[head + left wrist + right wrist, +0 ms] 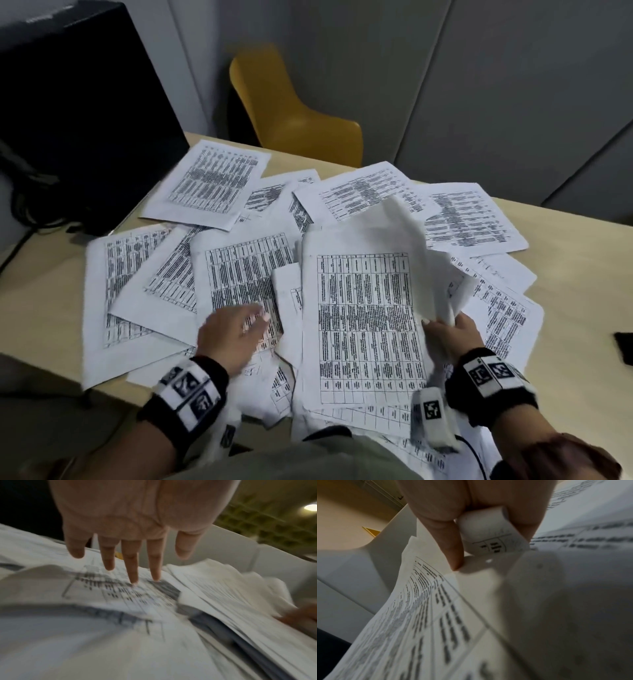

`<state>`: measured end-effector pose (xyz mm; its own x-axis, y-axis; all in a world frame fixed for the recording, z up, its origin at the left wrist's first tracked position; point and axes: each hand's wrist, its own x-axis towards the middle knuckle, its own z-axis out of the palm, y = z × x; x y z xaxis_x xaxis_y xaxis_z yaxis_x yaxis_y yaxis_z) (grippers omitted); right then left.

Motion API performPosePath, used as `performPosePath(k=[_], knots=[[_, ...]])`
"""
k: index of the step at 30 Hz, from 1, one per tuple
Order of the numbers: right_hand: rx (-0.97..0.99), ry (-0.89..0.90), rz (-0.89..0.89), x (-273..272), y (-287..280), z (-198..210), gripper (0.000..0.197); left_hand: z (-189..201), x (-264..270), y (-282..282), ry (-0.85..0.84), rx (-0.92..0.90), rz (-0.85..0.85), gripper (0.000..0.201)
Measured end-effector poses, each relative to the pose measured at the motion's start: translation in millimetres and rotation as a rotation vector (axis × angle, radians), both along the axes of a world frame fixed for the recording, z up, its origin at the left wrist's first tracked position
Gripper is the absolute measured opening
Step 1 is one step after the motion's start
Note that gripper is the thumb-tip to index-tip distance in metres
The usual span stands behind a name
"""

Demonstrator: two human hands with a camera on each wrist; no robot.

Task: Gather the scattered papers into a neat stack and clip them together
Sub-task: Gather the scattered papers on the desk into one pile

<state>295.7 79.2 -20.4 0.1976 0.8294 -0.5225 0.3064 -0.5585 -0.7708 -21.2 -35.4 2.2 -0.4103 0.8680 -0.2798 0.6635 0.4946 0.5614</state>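
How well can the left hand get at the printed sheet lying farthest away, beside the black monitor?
Probably yes: the left hand lies flat on nearer papers, holding nothing, and the far sheet lies on top, uncovered. It is a long stretch forward, though.

You're looking at papers (239,274) blanketing the table (582,301) from its near edge almost to the far one. Bare room is showing along the right edge, where a small dark object (624,347) is sitting, while a black monitor (78,109) is crowding the far left corner.
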Motion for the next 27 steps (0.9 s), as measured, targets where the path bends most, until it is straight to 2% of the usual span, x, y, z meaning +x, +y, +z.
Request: performPosePath(k=[2,4,11,13,16,19,24,26,27], knots=[[-0.017,0.050,-0.025,1,0,0,0.026,-5,-20,12,-0.033,0.045,0.228,0.063],[-0.027,0.084,-0.049,0,0,2,0.023,-13,-30,22,-0.074,-0.043,0.374,0.080],[-0.016,0.060,-0.046,1,-1,1,0.021,-25,-35,38,-0.191,0.041,0.638,0.091],[-0.009,0.071,-0.052,0,-2,2,0.022,-27,-36,38,-0.255,0.032,0.628,0.084],[-0.009,0.079,-0.056,0,-3,3,0.021,-28,-31,36,-0.344,0.063,0.530,0.048],[-0.007,0.084,-0.058,0,-4,4,0.024,-24,-21,31,-0.437,0.002,0.362,0.016],[0.078,-0.035,0.036,-7,-10,7,0.024,-21,-13,21,-0.545,-0.202,0.144,0.021],[0.136,-0.132,0.095,-10,-11,9,0.025,-18,-13,21,-0.527,-0.151,0.127,0.024],[0.157,-0.171,0.110,-10,-11,9,0.025,-15,-15,22,-0.446,-0.081,0.164,0.032]])
